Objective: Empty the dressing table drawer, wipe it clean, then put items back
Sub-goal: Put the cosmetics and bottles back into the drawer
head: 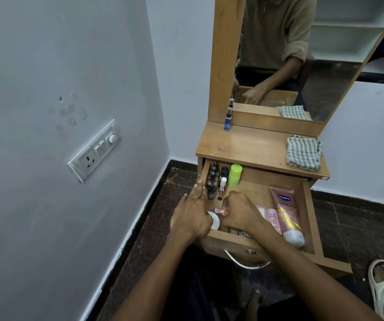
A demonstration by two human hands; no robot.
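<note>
Reaching into the open drawer [306,205], you have both hands down at its near-left corner, where the small things are crowded. Your left hand [193,214] lies along the left wall with its fingers fairly straight, the thumb side resting against a white jar [214,220]; it seems to steady things rather than grip. Your right hand [239,212] is curled over a small tube with a red tip [221,211], but whether the fingers have actually closed on it you cannot tell, since the knuckles hide the tips. Behind them stand dark nail-polish bottles [212,181] in a row by the left wall, a white-capped bottle [222,186] and a green roll-on [235,174], upright so they pack close. Two pink tubes [286,214] lie flat along the right side, caps toward you. The drawer looks nearly full, so emptying has probably only just begun. Above it, the surface [251,147] carries a blue bottle [227,119] near the mirror [302,54] and a folded checked cloth [303,152] at the right, likely waiting for the wiping. Lift the small upright bottles carefully; they could easily topple into each other.
</note>
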